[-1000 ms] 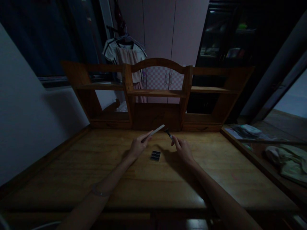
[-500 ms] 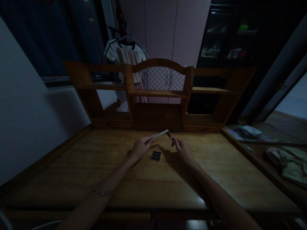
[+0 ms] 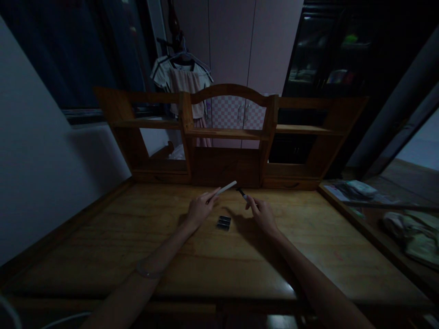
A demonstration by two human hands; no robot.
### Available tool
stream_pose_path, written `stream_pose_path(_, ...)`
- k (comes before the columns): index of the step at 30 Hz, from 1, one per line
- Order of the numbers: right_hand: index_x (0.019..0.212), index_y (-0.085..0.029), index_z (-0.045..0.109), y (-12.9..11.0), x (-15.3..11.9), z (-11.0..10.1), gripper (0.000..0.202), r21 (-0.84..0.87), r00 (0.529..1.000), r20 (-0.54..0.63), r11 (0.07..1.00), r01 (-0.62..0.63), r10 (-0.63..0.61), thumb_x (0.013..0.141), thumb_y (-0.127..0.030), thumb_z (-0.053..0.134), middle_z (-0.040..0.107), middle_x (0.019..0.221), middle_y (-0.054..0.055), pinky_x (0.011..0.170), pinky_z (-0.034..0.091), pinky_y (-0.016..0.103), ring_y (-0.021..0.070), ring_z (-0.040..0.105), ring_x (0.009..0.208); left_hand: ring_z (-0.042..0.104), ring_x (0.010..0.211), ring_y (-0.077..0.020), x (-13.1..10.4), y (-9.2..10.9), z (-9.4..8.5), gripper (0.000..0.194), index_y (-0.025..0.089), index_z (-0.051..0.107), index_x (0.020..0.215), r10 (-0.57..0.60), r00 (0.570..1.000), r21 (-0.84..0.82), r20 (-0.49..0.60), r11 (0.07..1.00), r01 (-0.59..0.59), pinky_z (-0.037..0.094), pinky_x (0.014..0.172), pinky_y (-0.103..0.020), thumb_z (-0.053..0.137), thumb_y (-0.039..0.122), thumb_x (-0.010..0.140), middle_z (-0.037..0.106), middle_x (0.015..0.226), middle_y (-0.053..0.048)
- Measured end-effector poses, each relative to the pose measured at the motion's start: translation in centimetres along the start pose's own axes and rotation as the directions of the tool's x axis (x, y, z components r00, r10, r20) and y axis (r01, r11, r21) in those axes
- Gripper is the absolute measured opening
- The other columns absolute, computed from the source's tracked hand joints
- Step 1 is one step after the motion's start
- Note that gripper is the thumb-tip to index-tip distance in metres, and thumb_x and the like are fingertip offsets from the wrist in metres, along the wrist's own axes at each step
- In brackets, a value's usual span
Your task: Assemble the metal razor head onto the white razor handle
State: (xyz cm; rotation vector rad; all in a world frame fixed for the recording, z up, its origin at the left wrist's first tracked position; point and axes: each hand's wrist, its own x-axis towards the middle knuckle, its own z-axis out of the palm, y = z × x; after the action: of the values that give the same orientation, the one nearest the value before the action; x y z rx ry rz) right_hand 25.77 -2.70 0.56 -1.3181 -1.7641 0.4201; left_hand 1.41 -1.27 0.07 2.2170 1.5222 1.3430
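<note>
My left hand [image 3: 200,209] is closed around one end of a white stick-like object [image 3: 226,188], which points up and to the right over the desk. In my right hand [image 3: 262,212] is a small dark razor-like tool [image 3: 242,193], gripped by its handle with its head tilted toward the white stick. A narrow gap lies between the stick's tip and the tool's head. Below and between both hands, a small case with several dark pieces [image 3: 224,223] lies on the wooden desk [image 3: 206,269].
A wooden shelf unit [image 3: 228,134] runs along the desk's back edge. A wall borders the left side. Beyond the right edge lie a plastic-wrapped item [image 3: 360,188] and light cloth [image 3: 423,237]. Clothes [image 3: 185,82] hang behind the shelf.
The white stick has moved slightly left and up, away from the tool's head, so the two are now apart. My right hand has hardly moved.
</note>
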Motion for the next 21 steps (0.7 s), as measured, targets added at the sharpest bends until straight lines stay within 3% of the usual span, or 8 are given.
stream_pose_path(3, 0.068, -0.018, 0.065, -0.03, -0.05, 0.00, 0.056, 0.009, 1.000, -0.010, 1.000, -0.004, 0.004, 0.093, -0.055, 0.031, 0.058, 0.055, 0.001, 0.055, 0.033, 0.024, 0.0157, 0.056, 0.053, 0.063, 0.102, -0.0194, 0.16, -0.45, -0.28, 0.037, 0.031, 0.055, 0.126, -0.017, 0.998, -0.041, -0.058, 0.999, 0.014, 0.048, 0.087, -0.029, 0.051, 0.033, 0.089, 0.065, 0.118, -0.002)
stream_pose_path(7, 0.068, -0.018, 0.065, -0.09, -0.06, -0.09, 0.057, 0.004, 1.000, -0.005, 1.000, -0.020, 0.020, 0.093, -0.056, 0.030, 0.057, 0.054, 0.001, 0.053, 0.032, 0.024, 0.0156, 0.056, 0.052, 0.063, 0.100, -0.0186, 0.08, -0.35, -0.17, 0.037, 0.033, 0.056, 0.125, 0.062, 0.998, -0.067, 0.020, 0.996, -0.061, 0.048, 0.087, -0.028, 0.052, 0.033, 0.089, 0.065, 0.118, -0.001)
stream_pose_path(15, 0.067, -0.017, 0.065, -0.37, -0.02, -0.32, 0.057, -0.004, 1.000, -0.027, 1.000, -0.002, 0.002, 0.093, -0.055, 0.030, 0.059, 0.056, 0.002, 0.054, 0.031, 0.024, 0.0154, 0.055, 0.052, 0.064, 0.099, -0.0198, 0.08, -0.33, -0.30, 0.037, 0.031, 0.056, 0.126, 0.011, 1.000, -0.011, -0.016, 1.000, -0.011, 0.048, 0.088, -0.030, 0.052, 0.033, 0.089, 0.066, 0.116, -0.003)
stream_pose_path(21, 0.067, -0.017, 0.064, -0.24, -0.02, -0.20, 0.058, -0.020, 1.000, -0.017, 1.000, -0.006, 0.006, 0.093, -0.056, 0.030, 0.058, 0.054, 0.001, 0.053, 0.030, 0.024, 0.0158, 0.055, 0.051, 0.064, 0.098, -0.0194, -0.03, 0.19, -0.09, 0.037, 0.032, 0.056, 0.125, 0.018, 0.998, -0.041, 0.066, 0.999, -0.015, 0.048, 0.087, -0.029, 0.051, 0.035, 0.089, 0.067, 0.114, -0.003)
